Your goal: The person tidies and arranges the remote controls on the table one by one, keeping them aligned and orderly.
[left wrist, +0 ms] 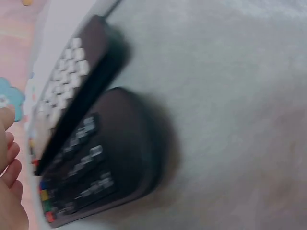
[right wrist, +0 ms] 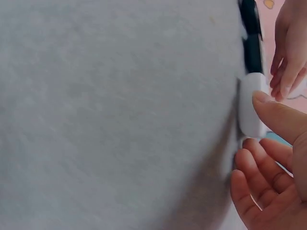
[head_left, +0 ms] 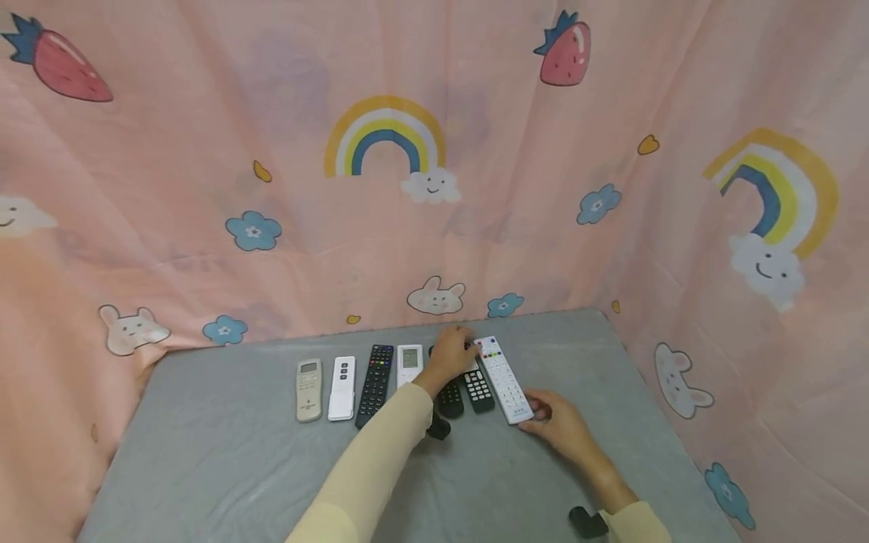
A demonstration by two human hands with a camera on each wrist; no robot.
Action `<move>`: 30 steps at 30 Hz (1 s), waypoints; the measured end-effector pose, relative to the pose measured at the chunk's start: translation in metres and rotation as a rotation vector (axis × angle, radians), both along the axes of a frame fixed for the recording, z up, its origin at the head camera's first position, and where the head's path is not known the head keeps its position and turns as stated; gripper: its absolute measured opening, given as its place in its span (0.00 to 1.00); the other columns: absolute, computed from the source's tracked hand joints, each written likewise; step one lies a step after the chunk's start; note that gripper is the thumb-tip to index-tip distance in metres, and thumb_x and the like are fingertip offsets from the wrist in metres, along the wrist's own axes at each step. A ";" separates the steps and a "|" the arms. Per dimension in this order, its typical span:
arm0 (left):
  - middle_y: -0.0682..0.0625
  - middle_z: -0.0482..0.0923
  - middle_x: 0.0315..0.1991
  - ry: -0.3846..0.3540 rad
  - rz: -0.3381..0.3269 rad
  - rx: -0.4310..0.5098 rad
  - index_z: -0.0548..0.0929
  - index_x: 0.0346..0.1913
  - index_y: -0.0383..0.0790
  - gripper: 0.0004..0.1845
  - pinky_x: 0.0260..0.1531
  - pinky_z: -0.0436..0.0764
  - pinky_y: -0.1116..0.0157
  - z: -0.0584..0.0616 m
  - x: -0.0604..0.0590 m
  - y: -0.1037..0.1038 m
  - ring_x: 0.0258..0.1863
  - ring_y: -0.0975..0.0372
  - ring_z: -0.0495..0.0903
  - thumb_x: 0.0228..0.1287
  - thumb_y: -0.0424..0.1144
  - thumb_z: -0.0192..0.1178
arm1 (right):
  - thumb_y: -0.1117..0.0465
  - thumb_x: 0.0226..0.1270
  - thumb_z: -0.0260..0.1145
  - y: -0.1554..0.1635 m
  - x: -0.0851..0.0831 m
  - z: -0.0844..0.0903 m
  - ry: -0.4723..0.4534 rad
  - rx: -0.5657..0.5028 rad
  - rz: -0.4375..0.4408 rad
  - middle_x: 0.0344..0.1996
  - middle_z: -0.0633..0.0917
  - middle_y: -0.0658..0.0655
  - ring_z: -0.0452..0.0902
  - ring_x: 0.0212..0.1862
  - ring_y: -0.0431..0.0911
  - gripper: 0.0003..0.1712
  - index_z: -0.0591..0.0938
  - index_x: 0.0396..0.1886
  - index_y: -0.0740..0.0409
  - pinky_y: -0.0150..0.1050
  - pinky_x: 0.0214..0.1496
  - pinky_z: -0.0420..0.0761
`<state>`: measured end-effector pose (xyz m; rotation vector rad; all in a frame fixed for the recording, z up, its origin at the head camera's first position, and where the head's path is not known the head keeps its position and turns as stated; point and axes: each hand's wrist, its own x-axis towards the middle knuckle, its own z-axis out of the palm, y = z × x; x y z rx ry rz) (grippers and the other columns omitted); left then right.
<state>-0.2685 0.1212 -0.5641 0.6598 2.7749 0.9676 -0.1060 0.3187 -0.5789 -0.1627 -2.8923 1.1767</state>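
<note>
Several remote controls lie side by side on the grey table [head_left: 224, 452]. The long white remote [head_left: 504, 381] is the rightmost and lies slightly askew. My right hand [head_left: 553, 422] pinches its near end [right wrist: 249, 110], thumb [right wrist: 278, 115] on it and fingers [right wrist: 252, 177] curled just below. My left hand [head_left: 453, 354] rests over the far ends of two black remotes [head_left: 478, 388], its fingertips [right wrist: 288, 72] touching the white remote's far end. The left wrist view shows those black remotes [left wrist: 91, 158] close up and blurred, with my fingers [left wrist: 9, 158] at the frame's left edge.
Left of my hands lie a white display remote [head_left: 409, 364], a black one [head_left: 376, 383], a slim white one [head_left: 342, 388] and a beige one [head_left: 308, 389]. Pink patterned cloth [head_left: 434, 188] walls the table at the back and both sides. Bare grey surface lies nearer me.
</note>
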 end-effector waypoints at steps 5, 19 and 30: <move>0.45 0.74 0.66 0.024 -0.056 0.020 0.77 0.64 0.41 0.22 0.63 0.77 0.55 0.026 -0.008 -0.013 0.65 0.53 0.73 0.71 0.45 0.59 | 0.64 0.54 0.77 0.002 -0.003 0.017 0.087 0.050 0.032 0.40 0.84 0.57 0.78 0.40 0.44 0.33 0.78 0.60 0.66 0.35 0.42 0.80; 0.49 0.74 0.66 0.126 -0.164 -0.015 0.77 0.63 0.48 0.21 0.67 0.74 0.52 0.043 0.029 -0.116 0.68 0.54 0.72 0.71 0.47 0.59 | 0.59 0.59 0.74 -0.007 -0.005 0.030 0.312 0.235 0.162 0.55 0.82 0.65 0.76 0.58 0.60 0.32 0.77 0.63 0.62 0.59 0.58 0.76; 0.42 0.72 0.67 0.356 0.021 -0.088 0.72 0.69 0.40 0.31 0.66 0.72 0.46 0.033 0.058 -0.274 0.67 0.47 0.71 0.64 0.44 0.66 | 0.55 0.58 0.74 0.010 -0.028 0.040 0.419 0.399 0.241 0.66 0.72 0.69 0.66 0.66 0.67 0.39 0.71 0.69 0.56 0.69 0.63 0.67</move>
